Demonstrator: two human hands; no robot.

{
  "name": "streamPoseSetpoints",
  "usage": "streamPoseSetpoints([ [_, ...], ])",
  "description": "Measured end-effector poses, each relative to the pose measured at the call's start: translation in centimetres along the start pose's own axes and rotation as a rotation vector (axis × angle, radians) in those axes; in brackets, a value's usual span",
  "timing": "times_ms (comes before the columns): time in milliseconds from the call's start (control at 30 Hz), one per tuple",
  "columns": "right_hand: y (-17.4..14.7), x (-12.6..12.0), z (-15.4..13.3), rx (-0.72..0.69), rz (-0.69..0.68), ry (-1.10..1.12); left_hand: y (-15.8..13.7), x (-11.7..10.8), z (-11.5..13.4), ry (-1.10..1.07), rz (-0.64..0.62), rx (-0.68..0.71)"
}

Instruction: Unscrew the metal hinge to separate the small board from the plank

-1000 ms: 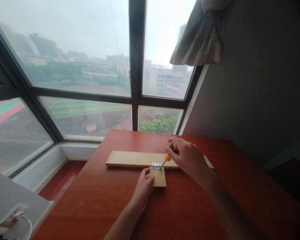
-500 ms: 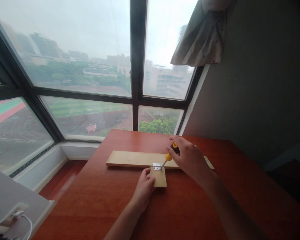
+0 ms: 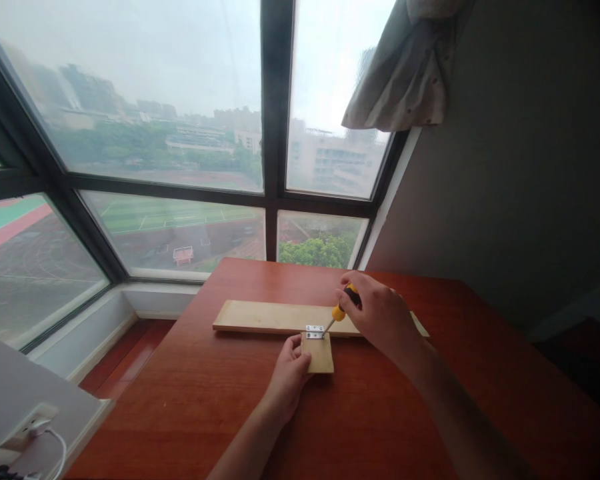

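Note:
My right hand [image 3: 377, 303] is closed around the yellow-and-black handle of a screwdriver [image 3: 338, 312]. Its shaft slants down to the left, the tip at the near right corner of a silver metal hinge [image 3: 315, 331]. The hinge spans the joint between a small square wooden block [image 3: 321, 355] and a long pale wooden board [image 3: 265, 316]. With thumb on top and fingers at the left edge, my left hand [image 3: 293, 367] grips the small block. Whether a screw sits under the tip is too small to tell. My right hand and forearm hide part of the long board.
Everything lies on a reddish-brown wooden table [image 3: 190, 400]. Beyond its far edge are large windows with dark frames [image 3: 275, 133]. A gathered curtain [image 3: 405, 80] hangs at upper right. A wall socket with a white plug [image 3: 39, 430] is at lower left.
My right hand's fingers have shifted slightly on the screwdriver handle, which looks turned a little. The tip stays at the hinge. My left hand and the wood have kept their places.

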State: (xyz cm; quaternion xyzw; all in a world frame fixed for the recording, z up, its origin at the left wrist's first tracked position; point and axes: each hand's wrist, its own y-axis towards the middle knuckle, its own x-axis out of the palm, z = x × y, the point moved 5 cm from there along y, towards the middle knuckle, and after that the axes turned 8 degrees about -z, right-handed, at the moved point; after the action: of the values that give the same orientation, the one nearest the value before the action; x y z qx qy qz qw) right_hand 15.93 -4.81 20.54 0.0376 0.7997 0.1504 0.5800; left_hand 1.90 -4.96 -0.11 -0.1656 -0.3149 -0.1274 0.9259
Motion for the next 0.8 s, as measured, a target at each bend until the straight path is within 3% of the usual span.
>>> streamPoseSetpoints([
  [300, -0.4, -0.1, -0.1, -0.051, 0.000, 0.052, 0.0, 0.0, 0.1, -0.005, 0.015, -0.016],
  [433, -0.1, 0.1, 0.6, 0.003, 0.025, 0.026, -0.1, 0.0, 0.1, 0.009, 0.015, -0.016],
  [800, -0.5, 0.1, 2.2, -0.049, 0.057, 0.165, 0.0, -0.1, 0.1, 0.009, 0.018, -0.026],
])
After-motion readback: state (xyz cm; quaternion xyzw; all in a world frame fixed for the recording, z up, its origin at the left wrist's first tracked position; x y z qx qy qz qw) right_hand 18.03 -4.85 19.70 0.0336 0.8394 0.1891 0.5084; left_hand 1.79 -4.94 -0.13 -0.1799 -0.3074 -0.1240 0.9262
